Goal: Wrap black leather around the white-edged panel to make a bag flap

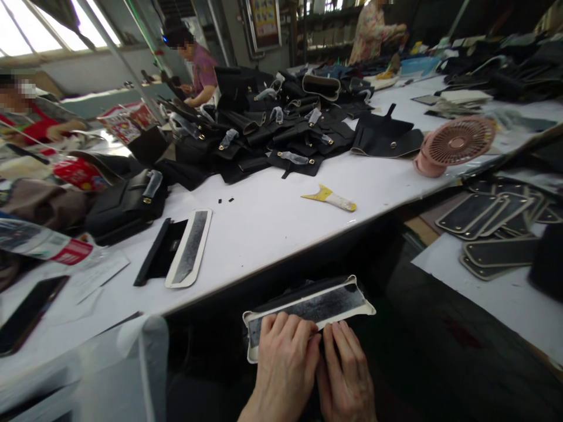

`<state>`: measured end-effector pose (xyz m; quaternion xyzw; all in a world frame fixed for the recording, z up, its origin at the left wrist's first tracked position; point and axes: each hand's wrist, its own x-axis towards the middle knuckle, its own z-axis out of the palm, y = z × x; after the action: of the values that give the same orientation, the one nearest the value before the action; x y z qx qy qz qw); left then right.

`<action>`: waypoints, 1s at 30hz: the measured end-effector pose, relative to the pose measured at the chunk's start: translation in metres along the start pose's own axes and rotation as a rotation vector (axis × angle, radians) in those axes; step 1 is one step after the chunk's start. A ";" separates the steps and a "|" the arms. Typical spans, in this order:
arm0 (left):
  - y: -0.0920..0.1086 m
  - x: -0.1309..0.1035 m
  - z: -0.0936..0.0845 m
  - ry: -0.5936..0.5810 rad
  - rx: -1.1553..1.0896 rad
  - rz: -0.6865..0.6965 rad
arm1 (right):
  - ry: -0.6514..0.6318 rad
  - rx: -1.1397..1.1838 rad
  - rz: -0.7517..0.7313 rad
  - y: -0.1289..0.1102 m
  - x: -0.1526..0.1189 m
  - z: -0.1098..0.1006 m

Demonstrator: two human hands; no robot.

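Low in front of me lies a long bag panel (325, 305) with a white rim, a mottled dark-grey strip along its middle and black material behind it. The curled fingers of my left hand (288, 346) press on its near edge. Close beside it, my right hand (345, 366) pinches the same edge, fingers together. Both thumbs meet near the panel's middle, where a small dark bit between them is too hidden to make out. On the white table, a similar white-rimmed panel (190, 249) rests against a black folded piece (160, 252).
Black bags with wrapped handles (272, 129) heap across the table (259, 228). A yellow-white tool (329, 198) and a pink fan (455, 143) stand to the right, near stacked black panels (497, 211). At left are a bottle (48, 243) and phone (30, 310). Other people work behind.
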<state>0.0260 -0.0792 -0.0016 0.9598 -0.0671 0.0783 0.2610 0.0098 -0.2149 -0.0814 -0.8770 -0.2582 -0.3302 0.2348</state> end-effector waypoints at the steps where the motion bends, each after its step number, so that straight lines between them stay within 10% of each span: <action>1: -0.002 -0.001 -0.002 0.003 -0.001 -0.002 | -0.002 0.010 -0.003 -0.002 0.000 0.001; 14: -0.021 -0.022 -0.026 0.110 -0.101 -0.135 | -0.054 0.096 -0.079 -0.032 0.000 0.010; 21: -0.037 -0.061 -0.009 0.430 -0.276 -0.271 | -0.084 0.156 -0.153 -0.042 0.000 0.013; 25: -0.057 -0.081 0.027 0.647 -0.969 -0.846 | -0.087 0.140 -0.172 -0.048 0.006 0.015; 27: -0.063 -0.080 0.050 0.589 -1.452 -1.172 | -0.082 0.129 -0.193 -0.050 0.008 0.016; 30: -0.064 -0.068 0.080 0.425 -1.813 -1.294 | -0.087 0.115 -0.225 -0.051 0.008 0.018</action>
<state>-0.0208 -0.0595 -0.1138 0.2385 0.4554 0.0124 0.8577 -0.0082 -0.1634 -0.0753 -0.8412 -0.3833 -0.3006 0.2347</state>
